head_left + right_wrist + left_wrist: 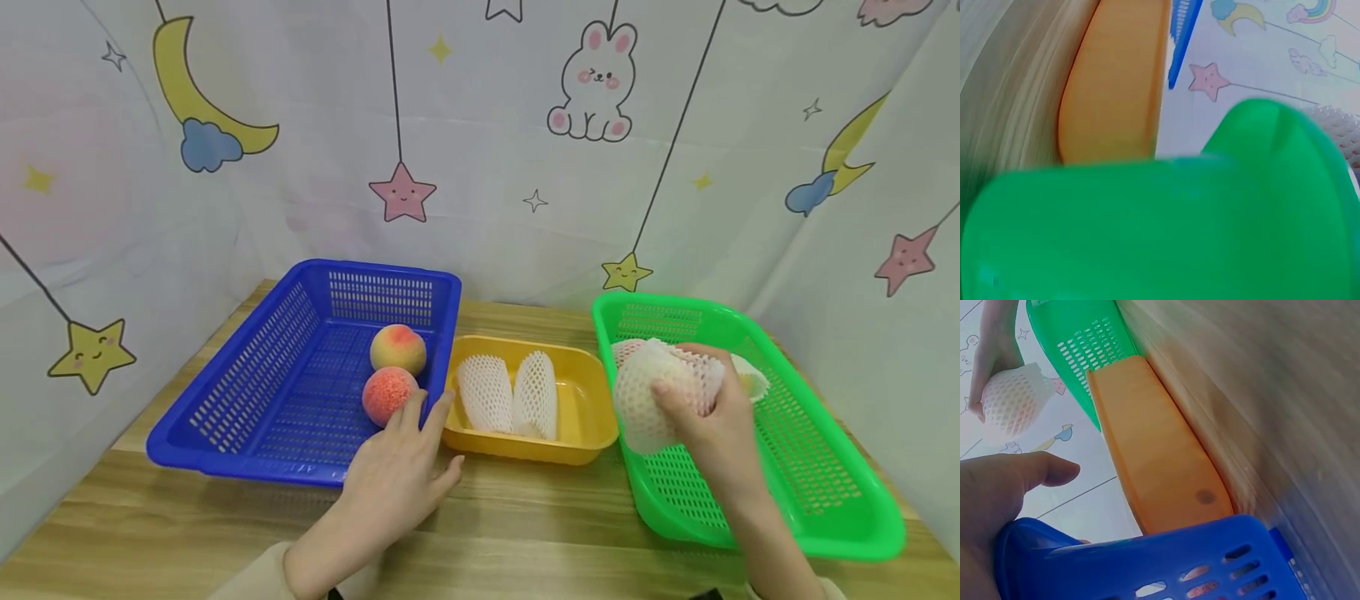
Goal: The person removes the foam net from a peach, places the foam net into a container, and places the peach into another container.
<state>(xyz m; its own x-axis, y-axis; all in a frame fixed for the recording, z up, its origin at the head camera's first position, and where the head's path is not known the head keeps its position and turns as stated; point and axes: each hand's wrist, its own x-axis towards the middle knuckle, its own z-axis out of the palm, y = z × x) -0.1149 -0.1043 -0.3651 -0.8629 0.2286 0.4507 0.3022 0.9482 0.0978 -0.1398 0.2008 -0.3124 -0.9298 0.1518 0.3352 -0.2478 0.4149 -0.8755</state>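
Note:
My right hand (723, 425) holds a peach in a white foam net (647, 396) above the left side of the green basket (847, 546). Pink shows faintly through the mesh of the wrapped peach (1011, 403) in the left wrist view. Across the near right rim of the blue basket (247, 471) lies my left hand (393, 467), fingers extended and thumb apart. Its fingertips overlap the edge of a pinkish-red peach (388, 395) inside. Behind that one sits a yellow-and-red peach (397, 350). The green basket wall hides my right hand in the right wrist view.
Between the baskets stands a yellow tray (525, 450) holding two white foam nets, a left one (485, 392) and a right one (536, 396). More netted fruit (624, 350) and a white net (752, 382) lie in the green basket. A printed curtain (480, 125) hangs behind the wooden table (517, 533).

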